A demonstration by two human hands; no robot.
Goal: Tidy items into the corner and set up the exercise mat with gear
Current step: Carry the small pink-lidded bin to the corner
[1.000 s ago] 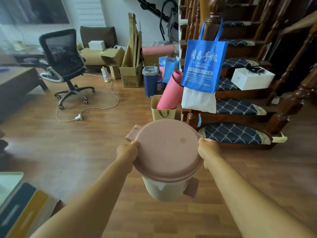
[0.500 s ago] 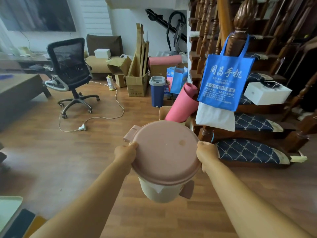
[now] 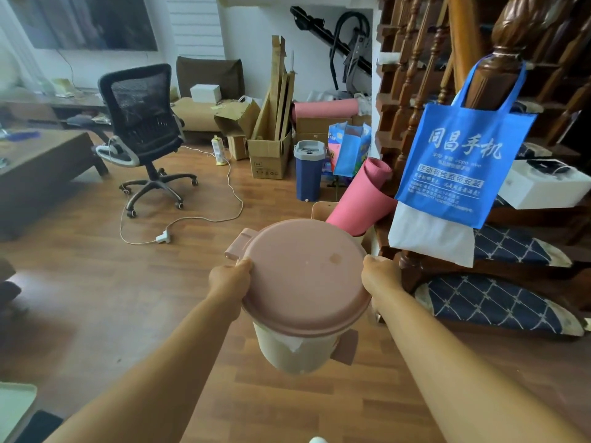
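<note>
1. Wooden floor on the left carries an office chair (image 3: 144, 123) and a white power cord (image 3: 161, 239), whose plug block lies loose on the boards. If the walk drifts that way, a foot could catch the cord.
2. The left hand (image 3: 228, 279) grips the left edge of the lid. Its thumb lies on top of the rim, and its fingers curl underneath, out of sight.
3. The pedal bin (image 3: 303, 276) has a cream body and a pink lid. It hangs in mid-air between both hands, clear of the floor, with its pedal jutting out at the lower right. All its weight seems to hang from the lid rim. If the lid is hinged and lifts, the body could swing down or slip free.
4. The right hand (image 3: 380, 276) clamps the right edge of the lid in the same way, with its fingers hidden below.
5. Just beyond the bin, a rolled pink mat (image 3: 361, 199) leans out of a paper bag (image 3: 321, 209). Further back, a blue bin (image 3: 308, 169) and cardboard boxes (image 3: 268, 158) crowd the corner. The gap left for setting the pedal bin down looks narrow, so pushing forward could topple the mat.
6. On the right, a blue tote bag (image 3: 463, 161) hangs from the newel post (image 3: 505, 52), near the right forearm. A swing of that elbow could snag the bag.
</note>
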